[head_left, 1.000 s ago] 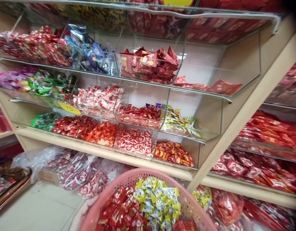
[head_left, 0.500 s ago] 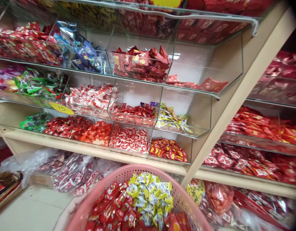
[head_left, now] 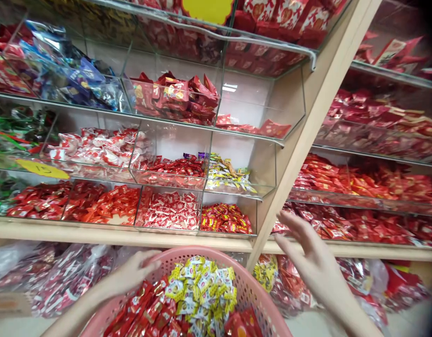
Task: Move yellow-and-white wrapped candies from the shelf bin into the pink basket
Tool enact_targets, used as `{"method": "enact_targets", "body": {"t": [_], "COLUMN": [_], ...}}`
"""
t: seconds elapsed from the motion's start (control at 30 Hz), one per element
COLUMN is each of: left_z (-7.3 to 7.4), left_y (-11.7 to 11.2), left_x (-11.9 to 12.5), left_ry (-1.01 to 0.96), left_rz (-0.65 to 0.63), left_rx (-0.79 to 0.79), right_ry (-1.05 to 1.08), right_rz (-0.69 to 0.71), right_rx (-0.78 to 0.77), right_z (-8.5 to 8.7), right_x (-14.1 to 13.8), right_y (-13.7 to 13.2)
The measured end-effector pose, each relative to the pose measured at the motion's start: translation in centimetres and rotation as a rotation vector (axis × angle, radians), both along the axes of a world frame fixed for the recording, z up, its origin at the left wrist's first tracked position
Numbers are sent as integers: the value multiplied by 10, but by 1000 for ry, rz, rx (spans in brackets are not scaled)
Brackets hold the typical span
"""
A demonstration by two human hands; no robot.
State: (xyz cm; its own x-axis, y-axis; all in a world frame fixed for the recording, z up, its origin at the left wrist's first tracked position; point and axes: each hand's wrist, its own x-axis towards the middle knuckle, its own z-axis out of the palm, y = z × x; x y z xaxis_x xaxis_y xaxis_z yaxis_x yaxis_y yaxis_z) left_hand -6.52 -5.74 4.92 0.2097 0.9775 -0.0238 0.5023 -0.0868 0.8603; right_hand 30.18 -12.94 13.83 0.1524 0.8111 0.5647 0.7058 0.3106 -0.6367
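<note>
A pink perforated plastic basket (head_left: 253,288) is at the bottom of the view. In it lie yellow-and-white wrapped candies (head_left: 202,290) beside red-wrapped candies (head_left: 142,311). My left hand (head_left: 126,276) is at the basket's far left rim, its fingers bent over the edge. Off to the right of the basket, my right hand (head_left: 309,255) is raised in the air, thumb and fingers apart, with nothing in it. It is in front of the wooden post and the lower right shelves.
Glass-fronted compartments of wrapped candies (head_left: 174,208) fill the shelves ahead. A slanted wooden post (head_left: 312,110) divides two shelf units. Bagged candies (head_left: 72,276) lie below the bottom ledge. A yellow price tag (head_left: 42,168) hangs at left.
The view has turned right, so the shelves appear further left. My right hand has come into view, raised and open. My left hand now shows higher along the basket's rim.
</note>
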Motion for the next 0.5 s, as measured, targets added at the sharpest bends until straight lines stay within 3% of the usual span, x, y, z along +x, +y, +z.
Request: {"method": "enact_targets", "body": {"t": [0.1, 0.2, 0.27, 0.33, 0.4, 0.5], "left_z": [-4, -15, -20, -24, -26, -29], "left_y": [18, 23, 24, 24, 25, 28], "left_x": [21, 26, 25, 23, 21, 18], "left_ry": [97, 109, 105, 138, 162, 159], "left_rz": [-147, -137, -114, -93, -92, -104], "left_rx": [-2, 67, 86, 97, 102, 113], "right_ry": [-219, -422, -516, -592, -653, -682], "right_rz": [117, 243, 288, 306, 293, 272], "right_rx": [118, 39, -29, -100, -163, -224], "right_z": [72, 114, 122, 120, 114, 105], "right_x": [-20, -45, -63, -79, -92, -100], "right_y": [72, 147, 189, 220, 238, 243]}}
